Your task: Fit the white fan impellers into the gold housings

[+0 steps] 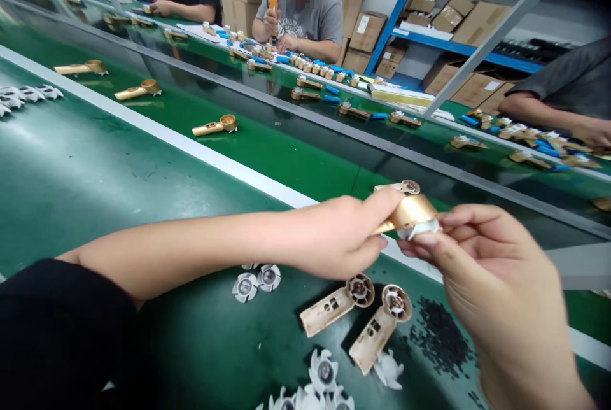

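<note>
The 2 hands are together above the green conveyor belt [143, 206]. The left hand [334, 238] clamps a gold housing [408, 212], and the right hand [487, 263] pinches a white impeller [417, 228] against the housing's round end, at the hands' meeting point. Toward 6 o'clock lie 2 beige housings [331, 305], more white impellers [324, 372] and scattered small black pieces [442, 337]. At 10 o'clock, 3 gold housings [214, 125] sit on the belt.
</note>
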`<state>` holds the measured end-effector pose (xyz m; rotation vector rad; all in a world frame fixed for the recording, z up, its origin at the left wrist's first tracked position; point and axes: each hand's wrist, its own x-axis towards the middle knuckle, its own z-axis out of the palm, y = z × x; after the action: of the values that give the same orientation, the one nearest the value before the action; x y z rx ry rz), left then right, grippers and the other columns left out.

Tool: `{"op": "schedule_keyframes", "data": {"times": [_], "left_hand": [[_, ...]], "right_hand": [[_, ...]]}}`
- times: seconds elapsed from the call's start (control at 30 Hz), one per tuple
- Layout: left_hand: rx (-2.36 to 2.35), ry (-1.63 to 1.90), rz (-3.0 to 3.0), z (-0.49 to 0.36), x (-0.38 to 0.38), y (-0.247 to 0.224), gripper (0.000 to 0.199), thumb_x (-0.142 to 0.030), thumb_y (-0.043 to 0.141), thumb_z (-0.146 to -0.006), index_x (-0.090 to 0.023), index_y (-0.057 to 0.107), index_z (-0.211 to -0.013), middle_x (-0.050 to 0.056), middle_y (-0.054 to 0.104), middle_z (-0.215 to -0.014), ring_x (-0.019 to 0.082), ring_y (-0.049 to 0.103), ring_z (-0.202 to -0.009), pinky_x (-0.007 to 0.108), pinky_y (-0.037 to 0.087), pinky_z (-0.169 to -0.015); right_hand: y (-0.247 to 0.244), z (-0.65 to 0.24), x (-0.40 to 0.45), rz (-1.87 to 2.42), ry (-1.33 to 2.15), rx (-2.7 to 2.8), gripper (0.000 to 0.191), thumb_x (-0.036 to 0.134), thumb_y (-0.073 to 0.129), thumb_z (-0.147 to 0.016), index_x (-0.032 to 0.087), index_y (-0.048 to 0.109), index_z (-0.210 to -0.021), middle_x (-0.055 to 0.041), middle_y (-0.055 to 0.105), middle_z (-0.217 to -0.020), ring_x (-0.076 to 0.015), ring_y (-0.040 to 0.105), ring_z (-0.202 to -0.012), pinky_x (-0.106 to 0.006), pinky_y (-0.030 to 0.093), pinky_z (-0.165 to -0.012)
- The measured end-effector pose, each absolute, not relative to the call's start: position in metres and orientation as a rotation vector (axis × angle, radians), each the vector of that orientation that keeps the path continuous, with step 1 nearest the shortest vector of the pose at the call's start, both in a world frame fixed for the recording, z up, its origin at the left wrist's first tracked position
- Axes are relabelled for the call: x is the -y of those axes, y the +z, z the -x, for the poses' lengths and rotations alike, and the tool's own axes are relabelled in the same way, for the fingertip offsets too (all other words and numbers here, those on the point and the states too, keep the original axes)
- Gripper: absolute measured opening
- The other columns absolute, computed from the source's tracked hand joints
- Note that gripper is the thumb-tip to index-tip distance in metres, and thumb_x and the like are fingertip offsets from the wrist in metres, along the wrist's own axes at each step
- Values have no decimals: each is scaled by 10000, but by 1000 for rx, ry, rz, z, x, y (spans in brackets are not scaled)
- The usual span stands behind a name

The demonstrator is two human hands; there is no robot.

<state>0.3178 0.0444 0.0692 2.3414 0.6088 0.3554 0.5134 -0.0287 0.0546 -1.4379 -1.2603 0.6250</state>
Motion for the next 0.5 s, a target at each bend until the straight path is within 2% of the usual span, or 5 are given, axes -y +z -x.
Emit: {"op": "schedule_keyframes", "data": {"times": [0.1,0.2,0.33,0.4,0.5], "left_hand": [[-828,409,-2530,-313,-78,54,531,-311,440,-1000,-206,276,-1494,105,685,-1197,261,689,-1005,310,490,-767],[-1304,261,-2638,-303,-117,26,594,-357,435,-1018,-206,245,-1560,140,649,-1276,306,659,-1075,352,492,-822],[-1499,112,-2600,-290,-147,-7,602,-362,439,-1018,-149,314,-1566,209,640,-1268,370,587,-1173,418,487,-887],[-1565,109,-2596,-289,-148,-11,652,-408,461,-1009,-124,304,-1575,254,571,-1364,417,506,-1273,500,445,-980],[-1607,202,-2627,-292,-138,3,711,-410,472,-1002,-98,233,-1595,275,347,-1561,447,335,-1419,574,316,-1107]], "right_hand": [[42,-492,26,1480,574,1324,379,448,770,-829,264,547,-1074,17,646,-824,-167,687,-686,-278,586,-604],[24,-461,32,1509,599,1926,213,312,639,-920,237,613,-1118,-33,666,-911,-184,671,-770,-310,564,-655],[0,-421,41,1437,755,2374,201,100,551,-907,206,708,-974,-72,682,-973,-237,647,-961,-391,524,-872],[-8,-406,41,1472,761,2385,161,103,578,-894,193,711,-900,-77,669,-932,-256,631,-953,-412,505,-870],[-10,-393,39,1497,774,2396,170,109,575,-907,192,688,-811,-53,644,-848,-220,618,-867,-358,488,-810]]}}
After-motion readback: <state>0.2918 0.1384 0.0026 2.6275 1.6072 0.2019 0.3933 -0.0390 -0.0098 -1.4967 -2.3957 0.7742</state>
